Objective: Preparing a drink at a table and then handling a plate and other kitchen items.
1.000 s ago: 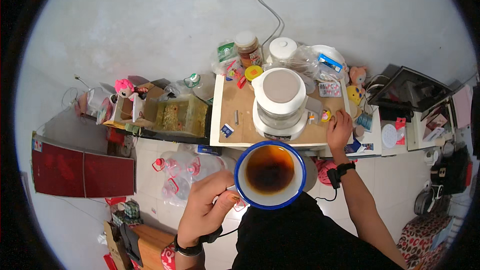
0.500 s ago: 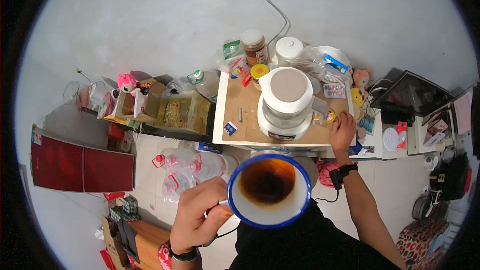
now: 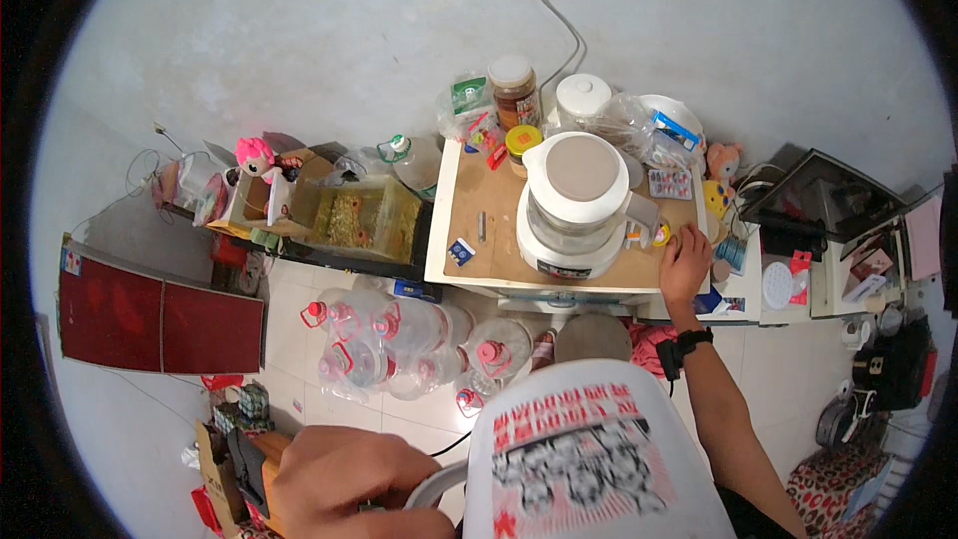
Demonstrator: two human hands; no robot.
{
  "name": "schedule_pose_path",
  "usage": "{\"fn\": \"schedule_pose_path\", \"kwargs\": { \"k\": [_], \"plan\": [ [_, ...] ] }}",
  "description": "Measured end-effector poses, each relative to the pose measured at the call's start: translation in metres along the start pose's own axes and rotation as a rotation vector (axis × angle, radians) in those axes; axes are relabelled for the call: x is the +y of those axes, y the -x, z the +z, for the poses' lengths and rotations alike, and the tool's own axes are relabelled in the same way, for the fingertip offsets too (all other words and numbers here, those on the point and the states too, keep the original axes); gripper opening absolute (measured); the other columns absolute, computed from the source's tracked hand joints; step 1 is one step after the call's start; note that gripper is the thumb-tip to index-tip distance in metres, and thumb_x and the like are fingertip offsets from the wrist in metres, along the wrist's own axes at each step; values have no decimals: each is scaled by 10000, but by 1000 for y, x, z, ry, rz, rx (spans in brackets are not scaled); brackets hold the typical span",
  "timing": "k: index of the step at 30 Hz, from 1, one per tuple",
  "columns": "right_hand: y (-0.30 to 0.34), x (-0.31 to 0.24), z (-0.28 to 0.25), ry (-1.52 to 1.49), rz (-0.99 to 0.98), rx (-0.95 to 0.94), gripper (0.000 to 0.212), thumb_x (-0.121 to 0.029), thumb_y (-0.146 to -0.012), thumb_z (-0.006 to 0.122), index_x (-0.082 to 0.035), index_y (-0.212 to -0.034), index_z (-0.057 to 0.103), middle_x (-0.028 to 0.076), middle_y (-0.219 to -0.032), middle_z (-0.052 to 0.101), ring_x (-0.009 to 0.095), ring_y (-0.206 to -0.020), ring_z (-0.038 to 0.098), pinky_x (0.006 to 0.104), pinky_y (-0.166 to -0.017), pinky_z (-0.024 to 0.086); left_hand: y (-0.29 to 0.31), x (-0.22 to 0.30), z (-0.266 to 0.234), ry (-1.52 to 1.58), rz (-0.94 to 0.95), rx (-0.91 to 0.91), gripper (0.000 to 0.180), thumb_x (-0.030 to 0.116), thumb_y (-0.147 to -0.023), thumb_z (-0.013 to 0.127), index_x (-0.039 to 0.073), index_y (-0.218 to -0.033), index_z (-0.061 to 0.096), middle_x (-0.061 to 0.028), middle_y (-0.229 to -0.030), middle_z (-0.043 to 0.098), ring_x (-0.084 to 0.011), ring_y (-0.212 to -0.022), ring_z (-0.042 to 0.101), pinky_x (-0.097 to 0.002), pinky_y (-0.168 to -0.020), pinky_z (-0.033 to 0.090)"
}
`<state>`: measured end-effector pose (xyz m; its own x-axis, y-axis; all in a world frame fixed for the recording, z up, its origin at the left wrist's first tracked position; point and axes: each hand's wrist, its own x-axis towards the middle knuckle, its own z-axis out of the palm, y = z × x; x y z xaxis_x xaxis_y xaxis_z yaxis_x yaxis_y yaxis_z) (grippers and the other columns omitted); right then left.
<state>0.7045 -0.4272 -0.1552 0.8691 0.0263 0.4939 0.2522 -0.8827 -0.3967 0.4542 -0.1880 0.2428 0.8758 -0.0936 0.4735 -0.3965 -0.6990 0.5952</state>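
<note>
Holding a white printed mug in my left hand, fingers closed round its handle. Mug is close to my head at the lower edge of view, tilted, printed wall facing me, mouth out of sight. Right hand rests on the right edge of the counter, fingers slightly spread and bent, just beside a small yellow round item. White kettle stands upright to the left of that; behind it, a yellow-lidded jar, a taller white-lidded jar and a white lidded pot. Clear red-capped bottles stand on the floor, front left.
</note>
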Motion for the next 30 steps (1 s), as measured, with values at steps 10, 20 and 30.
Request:
{"fn": "schedule_pose_path", "kwargs": {
  "k": [10,20,30],
  "plan": [
    [0,-1,-5,-14,-7,-2,273,-143,-813,552,-26,-1060,535,135,-1177,508,334,-1098,448,444,-930,345,-11,10,4,-17,311,211,506,517,-827,518,24,-710,541,-120,-622,512,-159,-395,439,-241,-312,305],
    [1,2,-1,-28,-27,20,301,-148,-809,562,-22,-1078,514,130,-1209,486,337,-1123,431,455,-933,335,-8,42,-5,-181,162,185,216,171,-719,663,67,-771,481,-85,-645,524,-136,-433,426,-260,-370,327],
    [0,-3,-8,-50,-16,20,298,-138,-804,560,-23,-1072,500,134,-1207,480,340,-1111,436,461,-914,347,-16,49,-14,-136,310,164,265,136,-652,666,46,-777,451,-89,-680,500,-119,-414,381,-231,-333,277]
  ]
}}
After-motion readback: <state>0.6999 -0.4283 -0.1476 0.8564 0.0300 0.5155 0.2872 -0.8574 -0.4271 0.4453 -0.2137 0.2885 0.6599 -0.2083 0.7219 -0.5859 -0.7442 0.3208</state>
